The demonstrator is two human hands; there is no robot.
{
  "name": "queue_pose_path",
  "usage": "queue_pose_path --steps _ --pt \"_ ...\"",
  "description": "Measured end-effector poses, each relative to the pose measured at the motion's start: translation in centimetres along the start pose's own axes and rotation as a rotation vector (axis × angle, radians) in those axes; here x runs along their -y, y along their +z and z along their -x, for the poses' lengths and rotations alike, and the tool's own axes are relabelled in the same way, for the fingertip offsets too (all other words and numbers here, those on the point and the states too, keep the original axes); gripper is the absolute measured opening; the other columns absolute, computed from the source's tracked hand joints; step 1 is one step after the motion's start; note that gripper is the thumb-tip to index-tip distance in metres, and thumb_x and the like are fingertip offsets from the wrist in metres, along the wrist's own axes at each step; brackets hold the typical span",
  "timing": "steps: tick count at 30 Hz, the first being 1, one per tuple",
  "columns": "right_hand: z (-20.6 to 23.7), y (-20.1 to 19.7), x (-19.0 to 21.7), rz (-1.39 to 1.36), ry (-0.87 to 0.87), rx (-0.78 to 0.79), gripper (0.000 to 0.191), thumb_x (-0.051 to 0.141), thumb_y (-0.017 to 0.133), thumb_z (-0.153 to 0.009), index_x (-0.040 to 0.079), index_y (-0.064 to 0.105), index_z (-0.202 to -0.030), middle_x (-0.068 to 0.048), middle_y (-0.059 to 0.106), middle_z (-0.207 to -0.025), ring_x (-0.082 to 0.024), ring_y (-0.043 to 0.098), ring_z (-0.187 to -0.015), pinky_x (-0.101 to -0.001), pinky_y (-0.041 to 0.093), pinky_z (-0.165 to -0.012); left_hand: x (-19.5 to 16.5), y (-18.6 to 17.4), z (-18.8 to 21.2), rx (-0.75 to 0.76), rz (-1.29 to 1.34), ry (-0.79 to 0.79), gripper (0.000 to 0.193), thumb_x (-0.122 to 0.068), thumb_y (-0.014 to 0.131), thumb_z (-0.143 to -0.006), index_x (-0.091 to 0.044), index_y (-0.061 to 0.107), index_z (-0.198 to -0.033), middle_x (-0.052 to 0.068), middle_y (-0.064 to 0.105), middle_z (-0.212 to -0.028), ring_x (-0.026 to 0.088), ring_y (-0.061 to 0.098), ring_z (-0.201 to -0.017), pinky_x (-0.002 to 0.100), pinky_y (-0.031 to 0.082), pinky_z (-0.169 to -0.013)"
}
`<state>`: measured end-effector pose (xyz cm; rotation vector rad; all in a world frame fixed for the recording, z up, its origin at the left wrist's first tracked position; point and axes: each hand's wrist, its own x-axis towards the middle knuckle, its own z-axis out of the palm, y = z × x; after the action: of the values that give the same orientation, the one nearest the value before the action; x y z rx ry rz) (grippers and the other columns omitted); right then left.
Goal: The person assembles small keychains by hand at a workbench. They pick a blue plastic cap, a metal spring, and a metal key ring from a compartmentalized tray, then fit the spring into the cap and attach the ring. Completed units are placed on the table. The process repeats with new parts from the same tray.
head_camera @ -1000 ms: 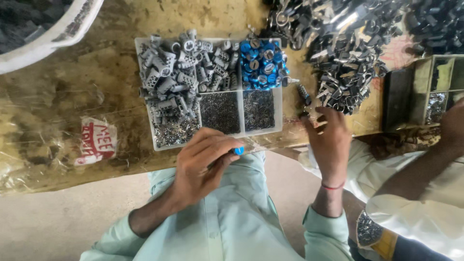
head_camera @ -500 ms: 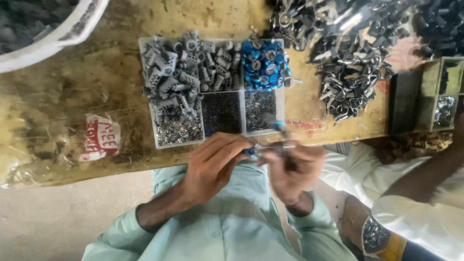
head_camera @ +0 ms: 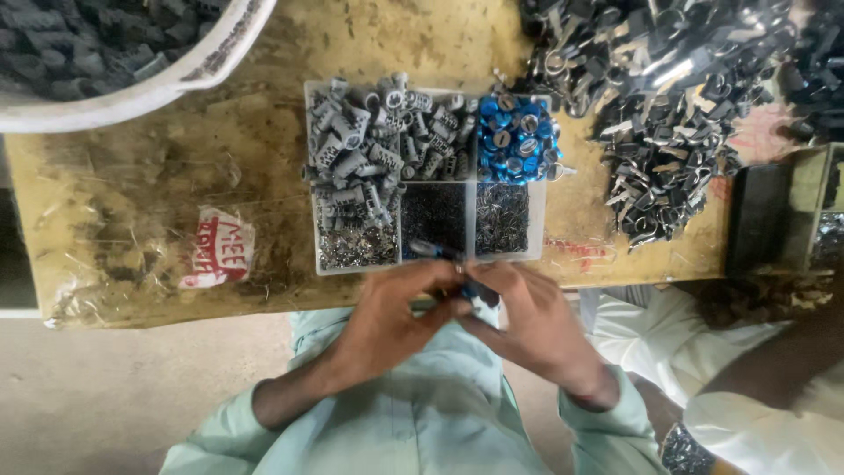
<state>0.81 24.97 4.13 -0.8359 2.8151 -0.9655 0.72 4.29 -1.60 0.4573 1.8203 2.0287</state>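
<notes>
Just past the near edge of the compartment tray (head_camera: 396, 264), left hand (head_camera: 391, 321) and right hand (head_camera: 527, 325) meet fingertip to fingertip, pinched together on a small blue part (head_camera: 466, 290).

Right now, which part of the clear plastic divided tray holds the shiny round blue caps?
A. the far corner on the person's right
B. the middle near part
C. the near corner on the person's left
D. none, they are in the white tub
A: the shiny round blue caps fill the far right-hand compartment of the clear plastic divided tray, beside the grey plastic pieces.
</notes>
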Motion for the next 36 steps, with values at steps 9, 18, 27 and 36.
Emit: queue_pose_path --steps 9,18,27,36 --pt "-1.8 -2.1 -2.2 0.017 0.034 -0.190 0.037 0.011 0.074 -0.085 0.005 0.060 -0.119 -0.013 0.072 -0.110 -0.027 0.072 -0.094 -0.0406 0.057 -0.083 -2.4 -3.5 2.7 -0.383 -0.662 0.139 0.014 -0.013 0.071 -0.095 -0.005 0.071 -0.106 0.009 0.074 -0.092 0.022 0.072 -0.076 0.036 0.058 -0.065" --pt "-6.7 1.5 -0.8 0.274 -0.026 0.191 0.014 0.014 0.072 -0.091 0.002 0.065 -0.090 -0.013 0.062 -0.090 -0.031 0.065 -0.083 -0.0429 0.053 -0.069 -2.4 -3.7 0.9 -0.219 -1.116 -0.099 0.030 -0.003 0.069 -0.078 -0.006 0.068 -0.108 0.008 0.068 -0.094 0.027 0.071 -0.085 0.042 0.058 -0.058" --pt "-7.0 1.6 -1.2 0.315 -0.079 0.176 0.016 0.013 0.070 -0.088 0.001 0.060 -0.091 -0.015 0.058 -0.091 -0.034 0.064 -0.079 -0.0450 0.051 -0.064 -2.4 -4.2 0.8 -0.250 -0.994 0.041 0.017 -0.005 0.069 -0.089 -0.004 0.060 -0.103 0.011 0.065 -0.093 0.030 0.070 -0.079 0.044 0.056 -0.059" --pt "-6.4 2.1 -1.4 0.104 0.072 0.009 0.013 0.008 0.070 -0.093 0.006 0.066 -0.105 -0.009 0.064 -0.098 -0.034 0.068 -0.079 -0.0429 0.052 -0.063 -0.5 -3.9 2.0 -0.361 -0.816 0.160 0.015 -0.003 0.070 -0.091 -0.004 0.060 -0.101 0.012 0.069 -0.095 0.029 0.070 -0.082 0.041 0.058 -0.065"
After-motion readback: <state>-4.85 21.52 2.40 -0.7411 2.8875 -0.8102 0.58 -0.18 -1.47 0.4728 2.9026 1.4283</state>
